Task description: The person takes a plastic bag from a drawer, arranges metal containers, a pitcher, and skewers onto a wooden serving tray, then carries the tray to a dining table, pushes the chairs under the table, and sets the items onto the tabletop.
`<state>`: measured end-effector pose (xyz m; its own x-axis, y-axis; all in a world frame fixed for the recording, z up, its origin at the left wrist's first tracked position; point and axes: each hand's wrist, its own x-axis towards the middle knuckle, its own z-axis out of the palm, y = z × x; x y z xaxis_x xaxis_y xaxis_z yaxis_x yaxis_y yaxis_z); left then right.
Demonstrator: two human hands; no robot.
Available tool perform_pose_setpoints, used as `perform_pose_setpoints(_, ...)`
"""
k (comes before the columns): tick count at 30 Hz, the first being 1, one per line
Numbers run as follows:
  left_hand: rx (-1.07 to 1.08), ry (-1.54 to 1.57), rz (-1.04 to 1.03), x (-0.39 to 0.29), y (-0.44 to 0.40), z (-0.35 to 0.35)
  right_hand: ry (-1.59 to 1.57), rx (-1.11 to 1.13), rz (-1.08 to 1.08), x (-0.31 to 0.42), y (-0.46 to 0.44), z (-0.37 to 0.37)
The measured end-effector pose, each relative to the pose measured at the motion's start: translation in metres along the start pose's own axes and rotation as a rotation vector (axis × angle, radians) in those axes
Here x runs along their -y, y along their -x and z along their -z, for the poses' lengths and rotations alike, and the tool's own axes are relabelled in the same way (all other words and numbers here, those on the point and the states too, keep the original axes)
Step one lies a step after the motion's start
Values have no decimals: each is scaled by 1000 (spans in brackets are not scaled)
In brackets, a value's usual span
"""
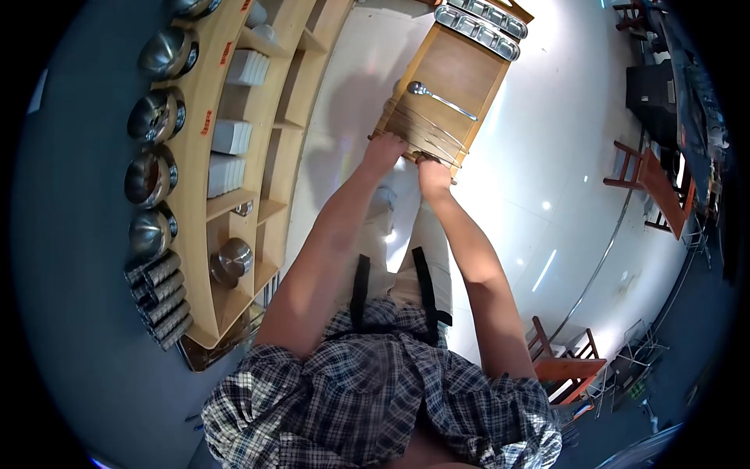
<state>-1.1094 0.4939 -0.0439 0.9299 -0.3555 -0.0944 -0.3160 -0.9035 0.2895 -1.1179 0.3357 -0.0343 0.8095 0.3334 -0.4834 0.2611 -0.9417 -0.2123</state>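
Note:
Both arms reach forward to the near end of a wooden trolley or tray-like stand. My left hand [386,152] is closed at its near left corner, and my right hand [433,173] is closed on the near edge, a little to the right. On the wooden top [457,74] lies a metal ladle [418,88], its handle pointing right. Thin metal rods [437,139] cross the near end, close to my fingers. Metal divided trays [478,33] sit at the far end. The exact part gripped is mostly hidden by my fingers.
Along the left stands a wooden shelf unit [195,176] with metal bowls [156,116], stacked white dishes [226,173] and a metal pot [232,262]. Wooden chairs [566,367] and a wooden table [664,191] are at the right. Pale floor [547,227] lies between.

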Motion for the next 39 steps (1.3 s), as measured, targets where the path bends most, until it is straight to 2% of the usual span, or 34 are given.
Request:
perform_pose_setpoints(6, 100, 24, 18, -9, 85, -7, 4, -6, -11, 40, 60, -51)
perform_pose_setpoints(11, 3, -47, 14, -18, 157, -36, 26, 0, 35, 67, 109, -93)
perform_pose_setpoints(16, 12, -59, 33, -49, 214, -53, 51, -9, 32, 72, 158, -136)
perform_pose_setpoints(18, 79, -44, 103, -58, 237, -58, 25, 8, 82, 78, 177, -146)
perform_pose_setpoints(20, 59, -46, 96, -66, 256, -64, 49, 10, 110, 82, 195, -152)
perform_pose_setpoints(22, 47, -44, 94, -75, 275, -67, 51, 45, 60, 88, 212, -162)
perform_pose_setpoints(25, 67, -42, 97, -84, 293, -70, 100, 107, 98, 84, 224, -179)
perform_pose_setpoints(27, -111, 46, 8, -92, 306, -75, 79, 107, 108, 81, 234, -189)
perform_pose_setpoints(28, -109, 42, -4, -96, 317, -80, 71, 101, 100, 81, 244, -201)
perform_pose_setpoints(31, -65, 16, 21, -108, 331, -84, 72, 137, 80, 81, 259, -203)
perform_pose_setpoints(34, -131, 49, 43, -109, 346, -89, 32, 118, 75, 88, 267, -199)
perform_pose_setpoints(35, -28, 110, 38, -106, 353, -93, 45, 124, 46, 92, 273, -201)
perform_pose_setpoints(36, -32, 112, 41, -102, 356, -91, 51, 123, 47, 93, 272, -199)
perform_pose_setpoints(38, -118, 322, -46, -87, 365, -87, 9, 122, -32, 97, 268, -199)
perform_pose_setpoints(39, -24, 367, -52, -76, 368, -78, 107, 192, -150, 123, 273, -167)
